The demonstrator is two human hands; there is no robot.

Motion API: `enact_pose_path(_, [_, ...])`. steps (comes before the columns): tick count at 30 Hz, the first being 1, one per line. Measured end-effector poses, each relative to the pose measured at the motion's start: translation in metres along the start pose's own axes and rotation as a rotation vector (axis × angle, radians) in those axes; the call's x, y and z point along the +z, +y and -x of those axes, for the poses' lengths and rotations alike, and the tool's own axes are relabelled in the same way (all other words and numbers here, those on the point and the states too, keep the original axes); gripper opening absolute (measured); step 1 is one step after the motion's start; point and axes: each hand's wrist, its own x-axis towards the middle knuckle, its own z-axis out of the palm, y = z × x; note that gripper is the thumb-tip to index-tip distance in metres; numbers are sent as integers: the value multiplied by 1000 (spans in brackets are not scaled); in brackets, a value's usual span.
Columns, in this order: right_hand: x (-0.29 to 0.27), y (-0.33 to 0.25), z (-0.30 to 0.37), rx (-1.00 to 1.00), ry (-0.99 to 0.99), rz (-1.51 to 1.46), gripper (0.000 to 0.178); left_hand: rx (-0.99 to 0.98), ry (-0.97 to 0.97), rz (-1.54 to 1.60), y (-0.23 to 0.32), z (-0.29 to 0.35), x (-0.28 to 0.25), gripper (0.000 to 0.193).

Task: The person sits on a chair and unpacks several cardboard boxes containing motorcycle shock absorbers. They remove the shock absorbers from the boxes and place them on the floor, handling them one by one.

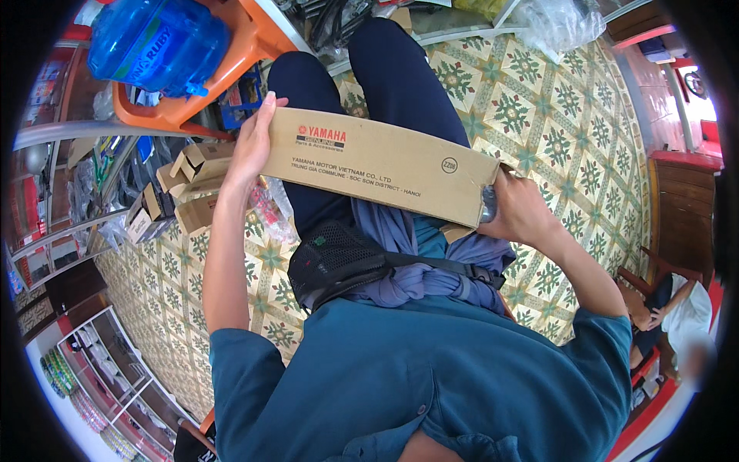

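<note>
A long, flat brown cardboard box point(385, 158) with red and black print lies across the space above my thighs. My left hand point(254, 146) is closed around its left end, with the thumb along the edge and some fingers hidden behind the box. At the other end, my right hand point(523, 208) grips the corner. Clear plastic point(488, 202) shows at that end, beside an outturned cardboard flap point(457, 232). How much the box contains is hidden. A black mesh bag point(331, 262) rests at my waist.
On the left, an orange plastic stool point(254, 35) bears a big blue water bottle point(158, 46). Opened cardboard boxes point(196, 173) and a plastic packet point(271, 212) lie near my left forearm. Clear plastic wrap point(558, 27) is at the top right. Another person point(681, 312) sits far right.
</note>
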Motion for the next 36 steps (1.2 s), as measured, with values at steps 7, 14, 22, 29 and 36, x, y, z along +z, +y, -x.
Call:
enact_pose_path(7, [-9,18,43,183,-63,21,93,42,4,-44,2,-3,4,73])
enact_pose_path(14, [19,12,30,110,54,58,97,21,2,-13,10,-3,6,74])
enact_pose_path(22, [24,16,19,68,153,8,93,-17,3,22,4,0,3,75])
enact_pose_path(29, [27,17,22,63,191,21,84,26,2,-6,7,1,5,73])
enact_pose_path(36, [24,16,21,62,186,48,85,-3,11,45,9,4,6,75])
